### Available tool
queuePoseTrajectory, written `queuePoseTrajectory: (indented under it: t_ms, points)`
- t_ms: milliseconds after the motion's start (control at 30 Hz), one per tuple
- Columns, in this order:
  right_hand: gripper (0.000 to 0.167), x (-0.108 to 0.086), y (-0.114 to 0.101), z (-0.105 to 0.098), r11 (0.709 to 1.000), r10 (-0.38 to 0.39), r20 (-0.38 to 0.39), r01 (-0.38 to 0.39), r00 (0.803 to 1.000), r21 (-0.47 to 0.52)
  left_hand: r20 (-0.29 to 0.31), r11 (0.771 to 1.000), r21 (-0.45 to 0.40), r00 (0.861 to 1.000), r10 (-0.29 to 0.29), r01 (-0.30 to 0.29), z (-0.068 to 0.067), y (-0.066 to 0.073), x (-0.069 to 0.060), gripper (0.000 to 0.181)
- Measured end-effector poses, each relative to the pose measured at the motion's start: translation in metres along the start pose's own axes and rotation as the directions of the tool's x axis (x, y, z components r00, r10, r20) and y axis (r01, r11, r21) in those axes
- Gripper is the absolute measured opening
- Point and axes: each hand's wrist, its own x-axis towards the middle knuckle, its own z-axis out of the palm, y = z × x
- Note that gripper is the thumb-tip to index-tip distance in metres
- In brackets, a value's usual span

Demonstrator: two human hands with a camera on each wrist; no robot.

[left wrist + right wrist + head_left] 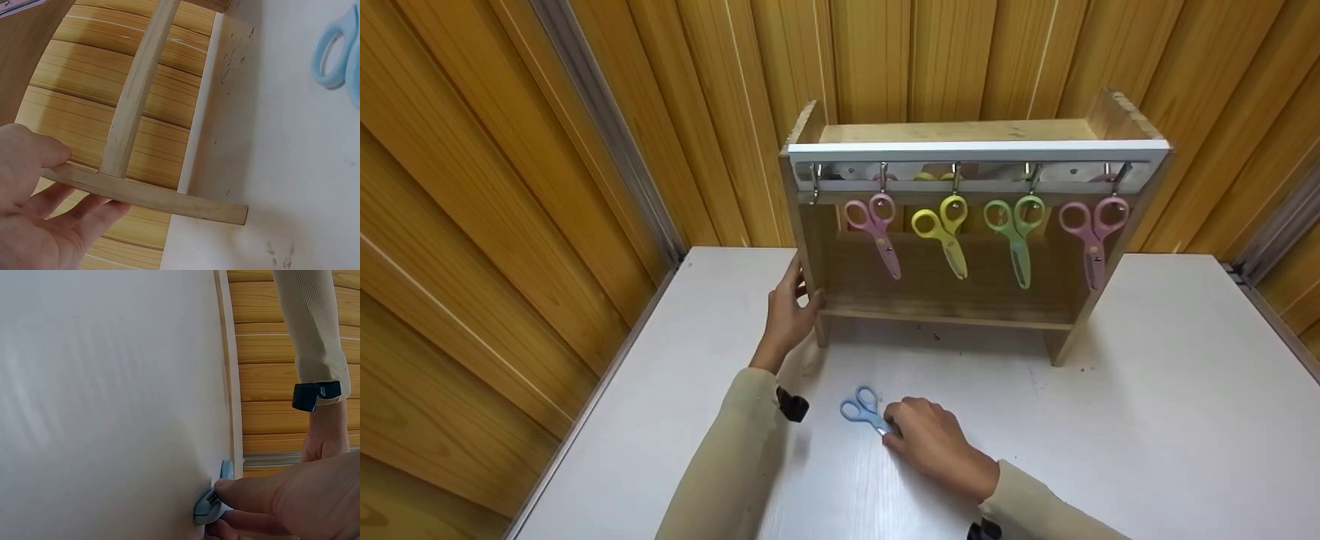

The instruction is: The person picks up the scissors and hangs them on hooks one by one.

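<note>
A small wooden rack (pixel 945 300) stands on the white table. My left hand (pixel 789 319) grips its left side panel (pixel 152 197), thumb on one face and fingers on the other. Blue scissors (pixel 871 417) lie low over the table in front of the rack, handle loops pointing away from me. My right hand (pixel 934 442) pinches them at the blade end, between thumb and fingers. In the right wrist view the fingers partly cover the scissors (pixel 208 507). Pink scissors (pixel 880 234), yellow scissors (pixel 949 241), green scissors (pixel 1018 244) and more pink scissors (pixel 1094 251) hang from the rack's hooks.
A metal hook (pixel 815 180) sits at the left end of the rack's rail, beside the first pink scissors. Wood-panelled walls (pixel 952 60) rise behind and at both sides of the table (pixel 1170 420). Dark marks dot the tabletop below the rack.
</note>
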Motion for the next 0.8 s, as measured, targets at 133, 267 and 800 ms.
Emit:
queuePoseTrajectory:
  t_ms: [133, 267, 800]
  points:
    - [0.020, -0.0001, -0.0005, 0.0000, 1.000, 0.003, 0.003, -0.003, 1.000, -0.001, -0.005, 1.000, -0.008, 1.000, 0.023, -0.023, 0.0002, -0.0006, 0.0001, 0.078]
    - [0.018, -0.0005, -0.0008, 0.0006, 1.000, -0.002, -0.001, 0.002, 1.000, 0.004, -0.005, 0.999, 0.000, 0.999, 0.032, -0.032, 0.0002, -0.0003, -0.0003, 0.078]
    - [0.014, 0.0024, 0.0006, -0.0003, 0.998, -0.006, 0.018, 0.005, 1.000, 0.057, 0.000, 1.000, -0.002, 1.000, -0.015, 0.015, 0.0008, 0.0003, 0.0001, 0.079]
